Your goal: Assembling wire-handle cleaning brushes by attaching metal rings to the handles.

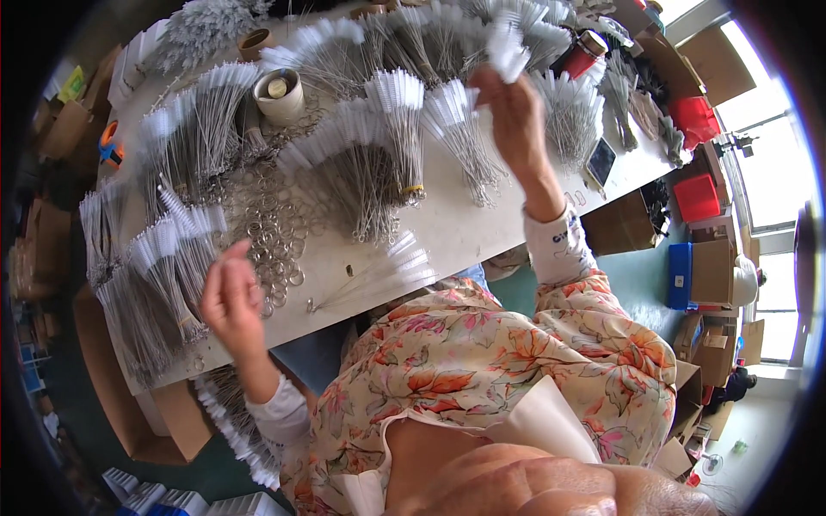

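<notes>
Brushes (168,241) with white heads and thin wire stems lie in bunches across the left end of the table (465,236), the nearest ones just left of the left hand (232,301). Its fingers are loosely curled, tips pointing to the far side; blur hides whether they pinch anything. Just right of those fingertips, loose metal rings (274,230) spread over the tabletop. Beyond the rings stands a cream pot (280,101).

Further right, at the middle, several bunches lean with heads to the far side, one bound near its stem ends by a yellow band (413,188). Nearer the table edge, a small fan of brushes lies flat, well apart from both hands.

On the right, the right hand (519,120) is raised over the table, its fingers bent and blurred. White brush heads show just past the fingertips, on the far side; I cannot tell how tightly the fingers close, or whether they grip these brushes. Another bunch lies to its right, with a red cup (585,53) beyond it and a phone (601,162) further right, near the edge.
</notes>
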Demonstrator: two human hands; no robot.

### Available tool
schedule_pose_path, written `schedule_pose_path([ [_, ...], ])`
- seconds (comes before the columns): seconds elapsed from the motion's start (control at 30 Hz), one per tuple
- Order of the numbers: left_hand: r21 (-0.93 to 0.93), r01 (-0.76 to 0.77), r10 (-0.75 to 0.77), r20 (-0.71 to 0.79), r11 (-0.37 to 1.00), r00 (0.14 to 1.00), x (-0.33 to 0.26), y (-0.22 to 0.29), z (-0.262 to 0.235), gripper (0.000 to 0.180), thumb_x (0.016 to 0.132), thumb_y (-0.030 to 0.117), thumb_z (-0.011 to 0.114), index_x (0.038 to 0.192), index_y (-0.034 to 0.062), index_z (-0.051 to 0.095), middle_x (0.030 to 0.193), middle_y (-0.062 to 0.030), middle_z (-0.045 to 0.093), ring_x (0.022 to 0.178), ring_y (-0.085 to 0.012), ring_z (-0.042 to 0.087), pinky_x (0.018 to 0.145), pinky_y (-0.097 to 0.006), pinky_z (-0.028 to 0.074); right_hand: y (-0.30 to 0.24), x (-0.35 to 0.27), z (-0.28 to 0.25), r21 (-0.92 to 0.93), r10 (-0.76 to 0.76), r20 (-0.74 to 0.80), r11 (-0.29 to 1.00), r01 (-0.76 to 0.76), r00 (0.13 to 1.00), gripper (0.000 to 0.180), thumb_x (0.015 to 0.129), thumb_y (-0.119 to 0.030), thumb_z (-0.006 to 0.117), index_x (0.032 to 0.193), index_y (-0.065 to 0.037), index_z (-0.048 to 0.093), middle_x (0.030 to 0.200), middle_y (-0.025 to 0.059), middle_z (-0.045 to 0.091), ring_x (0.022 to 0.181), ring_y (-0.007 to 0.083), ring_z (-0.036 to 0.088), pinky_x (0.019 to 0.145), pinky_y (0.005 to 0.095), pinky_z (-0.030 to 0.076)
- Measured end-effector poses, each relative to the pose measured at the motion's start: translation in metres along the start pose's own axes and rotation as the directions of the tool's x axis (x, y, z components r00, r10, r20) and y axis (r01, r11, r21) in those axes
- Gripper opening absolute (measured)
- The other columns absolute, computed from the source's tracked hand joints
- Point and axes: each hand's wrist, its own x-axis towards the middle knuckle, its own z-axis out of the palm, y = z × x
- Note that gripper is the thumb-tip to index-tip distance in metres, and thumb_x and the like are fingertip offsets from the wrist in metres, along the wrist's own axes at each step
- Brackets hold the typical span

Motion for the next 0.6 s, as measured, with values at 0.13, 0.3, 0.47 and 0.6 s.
schedule_pose_path([
  [0.13, 0.113, -0.209, 0.189, 0.164, 0.971, 0.968, 0.004, -0.003, 0.063, 0.026, 0.091, 0.007, 0.048, 0.115, -0.0019, 0.053, 0.07, 0.0002, 0.05, 0.052, -0.0038, 0.044, 0.045, -0.018, 0.037, -0.043, -0.032, 0.085, 0.816, 0.056, 0.427, 0.407, -0.412, 0.902, 0.028, 0.095, -0.018, 0.038, 0.109, 0.001, 0.053, 0.113, 0.014, 0.053, 0.104, 0.0238, 0.053, 0.086, 0.0438, 0.048],
  [0.3, 0.409, -0.533, 0.523, 0.147, 0.741, 0.84, 0.018, -0.011, 0.076, 0.013, 0.085, 0.001, 0.053, 0.098, -0.0008, 0.054, 0.094, -0.0101, 0.056, 0.079, -0.0215, 0.058, 0.068, -0.031, 0.045, -0.094, -0.058, 0.112, 0.602, -0.184, 0.481, 0.78, -0.17, 0.857, 0.029, 0.09, -0.018, 0.053, 0.115, -0.004, 0.048, 0.114, 0.0099, 0.046, 0.107, 0.0196, 0.047, 0.092, 0.0334, 0.039],
  [0.47, 0.243, -0.66, 0.69, -0.063, 0.711, 0.721, 0.02, -0.006, 0.072, 0.006, 0.088, -0.001, 0.048, 0.093, -0.0034, 0.046, 0.105, -0.0148, 0.047, 0.074, -0.0214, 0.061, 0.069, -0.03, 0.054, -0.066, -0.051, 0.097, 0.42, -0.01, 0.435, 0.887, -0.193, 0.9, 0.029, 0.089, -0.025, 0.056, 0.109, -0.004, 0.058, 0.101, 0.0108, 0.058, 0.108, 0.0184, 0.049, 0.096, 0.0324, 0.039],
  [0.6, 0.38, -0.747, 0.705, 0.275, 0.545, 0.654, 0.01, -0.026, 0.088, 0.023, 0.072, -0.001, 0.067, 0.094, 0.0022, 0.062, 0.101, -0.0116, 0.054, 0.078, -0.0251, 0.058, 0.066, -0.033, 0.049, -0.06, -0.07, 0.122, 0.717, 0.287, 0.677, -0.052, -0.695, 0.678, 0.024, 0.094, -0.024, 0.046, 0.103, -0.004, 0.056, 0.086, 0.0021, 0.058, 0.081, 0.0116, 0.057, 0.073, 0.0239, 0.05],
])
